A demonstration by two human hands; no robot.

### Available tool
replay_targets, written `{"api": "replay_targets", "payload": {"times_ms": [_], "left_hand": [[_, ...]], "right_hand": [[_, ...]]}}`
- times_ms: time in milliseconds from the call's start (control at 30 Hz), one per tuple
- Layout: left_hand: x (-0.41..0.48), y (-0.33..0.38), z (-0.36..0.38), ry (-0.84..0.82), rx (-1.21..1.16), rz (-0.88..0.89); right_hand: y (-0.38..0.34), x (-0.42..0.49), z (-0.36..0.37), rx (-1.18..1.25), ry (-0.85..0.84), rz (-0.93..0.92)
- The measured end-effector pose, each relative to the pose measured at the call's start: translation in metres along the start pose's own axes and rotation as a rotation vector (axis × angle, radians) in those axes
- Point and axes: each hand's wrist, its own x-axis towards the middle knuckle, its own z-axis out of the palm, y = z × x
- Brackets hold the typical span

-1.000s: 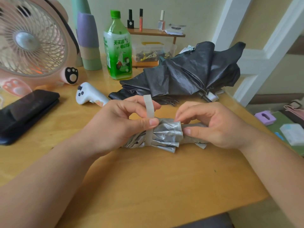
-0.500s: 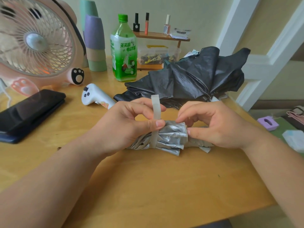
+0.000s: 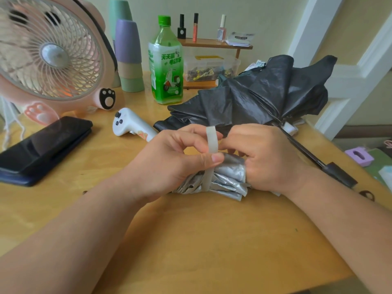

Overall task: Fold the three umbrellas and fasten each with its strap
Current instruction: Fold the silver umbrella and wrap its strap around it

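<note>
Head view, the only one you've got: the silver umbrella (image 3: 230, 180) lies on its side on the bench (image 3: 191, 240), right in front of you, w/ its canopy gathered into a short crinkled bundle. Your left grip (image 3: 169, 158) pinches the strap (image 3: 211, 143) betw. thumb and forefinger. The strap comes round the near side of the bundle and stands up above the thumb, free end not yet pressed down. Your right grip (image 3: 269, 160) is curled round the bundle's right end, fingertips reaching toward the strap. Handling, as a judgement: the thing looks light and soft. The foil-like fabric is prob. slick and springy, so the pleats will want to fan out once pressure drops. Keep the right grip squeezing the roll near the strap, not out at the loose tips. The strap looks thin, flat and limp, so take it close to its end and pull it snug over the top before pressing it shut. What kind of fastener it has can't be made out. The black umbrella (image 3: 254, 96) sits just behind, canopy collapsed but loose, unrolled and unstrapped, its handle (image 3: 339, 175) lying beside your right wrist. It looks bigger, w/ stiff ribs inside floppy cloth, so roll that one from the shaft end. A third umbrella can't be told for sure
</note>
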Motion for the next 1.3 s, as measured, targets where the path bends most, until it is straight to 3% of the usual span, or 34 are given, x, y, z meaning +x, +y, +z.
{"api": "replay_targets", "payload": {"times_ms": [167,400,567,667,867,1300], "left_hand": [[0.003,-0.003,-0.003,-0.004,0.000,-0.009],[0.002,-0.002,-0.001,0.001,0.016,-0.012],[0.001,-0.001,0.000,0.006,0.008,0.003],[0.001,-0.002,0.000,0.008,0.024,-0.009],[0.000,-0.001,0.000,-0.002,0.040,-0.009],[0.001,0.000,0.003,0.033,0.030,-0.016]], "right_hand": [[0.005,-0.006,0.000,0.241,0.007,-0.014],[0.009,-0.010,-0.005,0.425,-0.047,0.122],[0.009,-0.012,-0.010,0.382,-0.180,0.281],[0.008,-0.010,-0.011,0.195,-0.231,0.220],[0.007,-0.004,-0.001,-0.013,-0.027,0.214],[0.016,-0.015,-0.008,0.279,0.025,0.408]]}}
